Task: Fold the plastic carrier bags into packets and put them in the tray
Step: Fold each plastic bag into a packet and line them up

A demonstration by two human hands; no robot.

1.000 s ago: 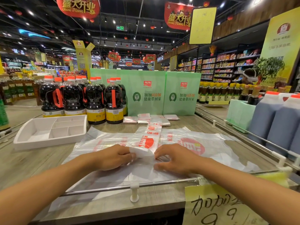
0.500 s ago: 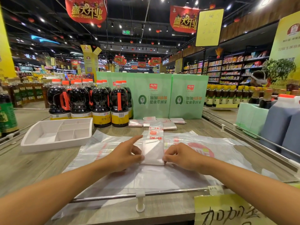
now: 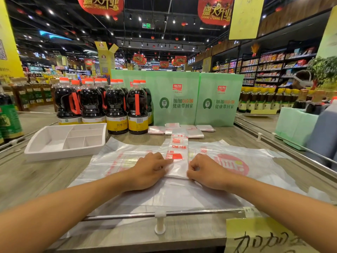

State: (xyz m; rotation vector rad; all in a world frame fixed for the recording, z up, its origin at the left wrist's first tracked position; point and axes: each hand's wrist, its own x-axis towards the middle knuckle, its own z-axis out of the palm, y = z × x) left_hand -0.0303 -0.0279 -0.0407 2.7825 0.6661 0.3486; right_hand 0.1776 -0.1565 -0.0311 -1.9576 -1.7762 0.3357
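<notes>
Both the left hand [image 3: 147,170] and right hand [image 3: 206,172] pinch, fingers curled, a narrow glossy folded bag strip [image 3: 179,152] on crinkled flat bags [image 3: 118,157].

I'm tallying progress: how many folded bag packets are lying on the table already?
4 packets before the green boxes: one by the bottles, one behind the strip being folded, one right of it, one farthest right. The strip may hide another.

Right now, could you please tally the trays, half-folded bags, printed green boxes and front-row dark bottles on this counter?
White tray: 1
Half-folded bag: 1
Printed green boxes: 2
Front-row dark bottles: 4
Total: 8
</notes>
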